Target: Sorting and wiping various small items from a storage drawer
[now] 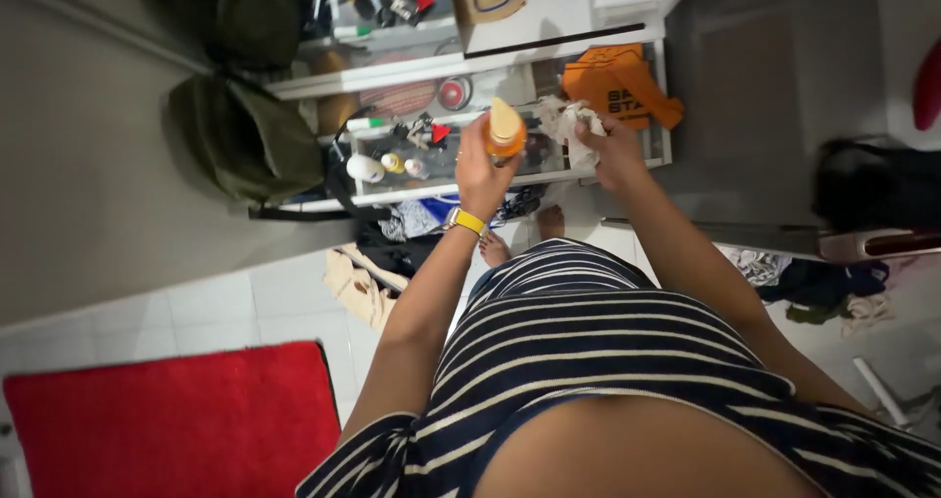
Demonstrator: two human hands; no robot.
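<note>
My left hand [480, 165] grips an orange bottle with a pale cap [505, 130], held upright over a white shelf unit [510, 177]. A yellow band sits on that wrist. My right hand [613, 147] clutches a crumpled white cloth or tissue [569, 121] just right of the bottle, nearly touching it. Both hands hover above the middle shelf, which holds small bottles and jars [387, 165].
An orange bag [618, 86] lies on the shelf's right side. Olive-green bags [240, 135] hang at the left of the unit. Clothes [377, 263] are heaped on the white tiled floor near my feet. A red mat [176, 420] lies at lower left. More clothes [823, 287] lie at right.
</note>
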